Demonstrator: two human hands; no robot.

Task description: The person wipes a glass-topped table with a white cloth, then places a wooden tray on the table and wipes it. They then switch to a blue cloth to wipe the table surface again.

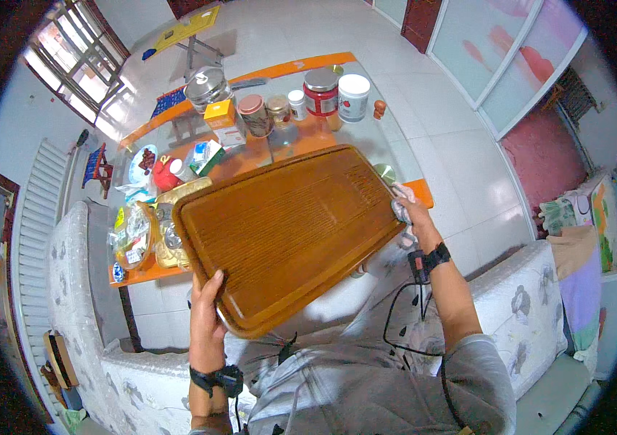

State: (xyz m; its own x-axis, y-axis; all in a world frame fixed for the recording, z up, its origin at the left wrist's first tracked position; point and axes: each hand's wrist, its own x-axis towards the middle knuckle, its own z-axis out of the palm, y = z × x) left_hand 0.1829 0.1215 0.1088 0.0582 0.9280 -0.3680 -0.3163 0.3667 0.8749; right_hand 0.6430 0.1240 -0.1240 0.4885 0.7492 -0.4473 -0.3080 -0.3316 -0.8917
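Note:
A brown slatted tea tray (pixel 292 234) with a raised rim is held up in front of me, tilted, between both hands. My left hand (pixel 208 304) grips its near left corner, thumb on the top face and fingers hidden beneath. At the right end, my right hand (pixel 414 215) holds the edge together with a crumpled pale cloth (pixel 403 204). Part of the glass-topped table (pixel 400 152) is hidden behind the tray. Dark straps with cables circle both wrists.
Jars, including a red jar (pixel 321 100) and a white tub (pixel 353 98), stand along the table's far side with a glass pot (pixel 206 87). An orange-and-white box (pixel 224 122), a plate of dark fruit (pixel 142 164) and a cluttered basket (pixel 134 239) sit leftward. Sofas (pixel 520 304) flank me.

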